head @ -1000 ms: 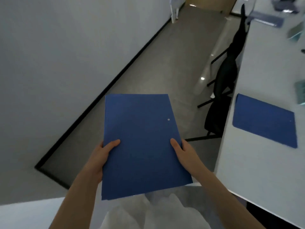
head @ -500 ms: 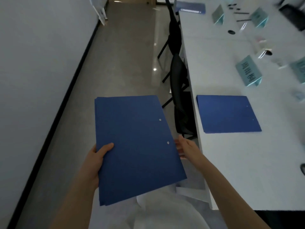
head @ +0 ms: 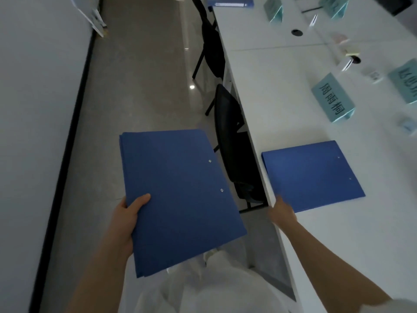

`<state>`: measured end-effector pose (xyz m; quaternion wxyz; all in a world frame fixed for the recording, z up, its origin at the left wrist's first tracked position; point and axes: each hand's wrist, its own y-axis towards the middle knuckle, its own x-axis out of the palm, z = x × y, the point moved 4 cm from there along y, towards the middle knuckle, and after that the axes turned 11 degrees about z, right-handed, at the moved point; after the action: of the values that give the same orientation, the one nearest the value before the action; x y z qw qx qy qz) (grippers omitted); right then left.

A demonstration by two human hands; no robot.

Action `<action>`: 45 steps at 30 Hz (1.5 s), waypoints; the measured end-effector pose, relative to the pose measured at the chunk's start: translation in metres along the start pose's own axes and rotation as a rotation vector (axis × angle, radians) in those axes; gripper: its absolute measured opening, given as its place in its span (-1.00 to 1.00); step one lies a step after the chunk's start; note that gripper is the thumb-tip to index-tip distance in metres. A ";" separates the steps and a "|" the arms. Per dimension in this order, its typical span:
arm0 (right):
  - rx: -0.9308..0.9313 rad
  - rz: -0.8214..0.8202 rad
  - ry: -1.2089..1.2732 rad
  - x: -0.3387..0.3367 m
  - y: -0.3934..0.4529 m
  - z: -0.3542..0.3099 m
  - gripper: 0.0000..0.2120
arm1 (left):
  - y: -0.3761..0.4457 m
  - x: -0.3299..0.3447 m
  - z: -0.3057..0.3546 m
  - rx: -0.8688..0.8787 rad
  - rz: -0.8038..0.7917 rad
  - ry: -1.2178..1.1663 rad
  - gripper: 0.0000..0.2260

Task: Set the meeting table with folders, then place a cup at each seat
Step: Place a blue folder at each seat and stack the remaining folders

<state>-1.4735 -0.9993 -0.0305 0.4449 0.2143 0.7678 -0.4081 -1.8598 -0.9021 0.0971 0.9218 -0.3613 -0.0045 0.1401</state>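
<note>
My left hand (head: 126, 220) grips a thin stack of blue folders (head: 180, 199) by its near left edge, thumb on top, and holds it over the floor beside the white meeting table (head: 282, 98). My right hand (head: 282, 211) is off the stack and touches the near left corner of a single blue folder (head: 313, 175) lying flat at the table's edge; its fingers are mostly hidden. Another blue folder (head: 230, 2) lies far up the table. No cup is in view.
Teal name cards (head: 331, 98) stand on the table behind the folder. Two black chairs (head: 232, 136) (head: 212, 48) are pushed in along the table's left side. A grey floor aisle (head: 140, 86) runs between the table and the white wall (head: 33, 109).
My right hand let go of the folder stack and moved right to the folder on the table. My left hand now carries the stack alone. The view turned toward the table.
</note>
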 end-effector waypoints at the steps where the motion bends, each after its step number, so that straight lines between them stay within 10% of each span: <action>1: -0.019 -0.019 -0.043 0.010 -0.001 0.002 -0.62 | 0.007 0.003 0.005 -0.005 -0.007 0.009 -0.66; 7: 0.017 0.081 0.021 0.039 -0.022 0.001 -0.93 | 0.043 0.017 0.034 -0.002 -0.059 0.082 -0.63; 14: 0.792 0.131 0.842 0.035 -0.060 0.025 -0.86 | 0.070 0.023 0.069 0.006 -0.144 0.141 -0.63; 22: 1.040 0.064 1.721 0.046 -0.045 0.011 -0.61 | 0.086 0.009 0.081 0.015 -0.156 0.186 -0.64; 33: 0.715 0.091 2.059 -0.012 -0.056 -0.050 -0.60 | 0.098 0.005 0.078 -0.045 -0.164 0.140 -0.63; 38: 0.478 -0.128 2.129 -0.026 -0.086 -0.089 -0.05 | 0.105 0.000 0.089 -0.036 -0.176 0.096 -0.63; 45: 0.201 -0.571 1.819 -0.024 -0.121 -0.165 -0.54 | 0.123 -0.017 0.111 -0.008 -0.187 0.098 -0.63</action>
<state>-1.6287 -0.9333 0.0877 -0.4583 0.2911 0.8040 -0.2424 -1.9200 -0.7471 0.0983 0.9286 -0.3693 0.0066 0.0358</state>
